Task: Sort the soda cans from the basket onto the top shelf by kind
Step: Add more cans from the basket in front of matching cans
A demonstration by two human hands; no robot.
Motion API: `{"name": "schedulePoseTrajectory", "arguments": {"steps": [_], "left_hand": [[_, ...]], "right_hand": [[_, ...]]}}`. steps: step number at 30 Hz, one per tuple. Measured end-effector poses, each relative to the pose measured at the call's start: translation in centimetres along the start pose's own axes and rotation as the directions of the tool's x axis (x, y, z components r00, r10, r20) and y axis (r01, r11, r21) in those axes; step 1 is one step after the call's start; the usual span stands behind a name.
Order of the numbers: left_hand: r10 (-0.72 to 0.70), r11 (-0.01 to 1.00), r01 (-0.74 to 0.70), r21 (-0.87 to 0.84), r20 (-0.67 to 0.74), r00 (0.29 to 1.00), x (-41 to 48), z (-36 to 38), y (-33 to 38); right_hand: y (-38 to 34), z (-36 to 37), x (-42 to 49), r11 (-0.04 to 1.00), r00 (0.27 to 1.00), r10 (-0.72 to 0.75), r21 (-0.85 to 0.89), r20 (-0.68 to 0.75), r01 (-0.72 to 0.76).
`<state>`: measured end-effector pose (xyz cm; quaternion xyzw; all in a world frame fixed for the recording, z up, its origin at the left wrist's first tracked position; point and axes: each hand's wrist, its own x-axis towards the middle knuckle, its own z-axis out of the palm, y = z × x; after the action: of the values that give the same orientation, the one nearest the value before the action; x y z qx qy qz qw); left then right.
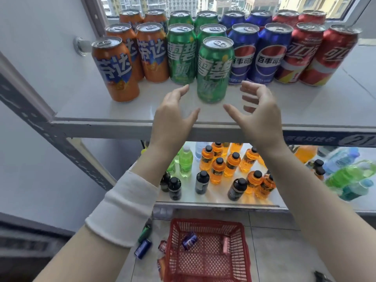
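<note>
Green aluminium is what sits between your palms in the head view: the front green can stands upright on the top shelf, at the centre of the frame, ahead of the other green cans and close beside the blue cans to its right. Your left hand and right hand flank it with fingers spread or loosely bent. Neither one touches it, and both are empty. The likely slip is a fingertip clipping the can on the way past, which would tip it forward off the shelf lip or shove it into the blue row and blur the grouping. The front orange can, at the left, stands alone near the shelf's side edge, so a careless sleeve could topple it. At the bottom of the frame the red basket holds a blue can and something pale I cannot identify, and several loose cans lie on the floor just left of it. Those are easy to overlook or kick.
</note>
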<state>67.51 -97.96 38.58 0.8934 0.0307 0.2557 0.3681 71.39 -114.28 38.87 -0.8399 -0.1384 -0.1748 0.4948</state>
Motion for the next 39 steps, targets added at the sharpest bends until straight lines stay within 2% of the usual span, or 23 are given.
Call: {"name": "schedulePoseTrajectory", "arguments": {"steps": [8,14,20,25,32,36,39], "left_hand": [[0.124,0.991,-0.123,0.05,-0.017,0.992,-5.9,-1.5,1.0],[0.159,0.987,-0.16,0.022,0.045,0.986,-11.5,-2.2,-1.1],[0.127,0.99,-0.135,0.034,0.171,0.977,-18.1,-1.5,-2.9],[0.08,0.995,-0.09,0.039,0.213,0.974,-22.8,-0.5,-2.5],[0.012,0.978,-0.08,0.191,0.329,0.944,-33.5,3.2,-3.0],[0.014,0.95,-0.142,0.278,0.416,0.909,-39.2,5.1,-4.2],[-0.011,0.935,-0.153,0.319,0.457,0.889,-42.1,5.6,-5.8]], "right_hand": [[-1.1,-1.1,-6.9,0.983,0.994,-0.101,-0.156,-0.041,0.093],[-1.0,-0.3,-13.9,0.973,0.995,-0.062,-0.227,-0.076,0.043],[1.0,0.9,-22.1,0.964,0.999,0.039,-0.264,-0.005,-0.039],[2.2,-0.5,-26.9,0.952,0.999,0.025,-0.307,0.036,-0.013],[7.3,-2.8,-36.5,0.868,0.988,0.076,-0.496,0.134,0.0],[10.3,-4.2,-42.9,0.798,0.952,0.174,-0.602,0.252,0.014],[11.9,-4.7,-45.9,0.782,0.907,0.247,-0.623,0.34,0.02]]}}
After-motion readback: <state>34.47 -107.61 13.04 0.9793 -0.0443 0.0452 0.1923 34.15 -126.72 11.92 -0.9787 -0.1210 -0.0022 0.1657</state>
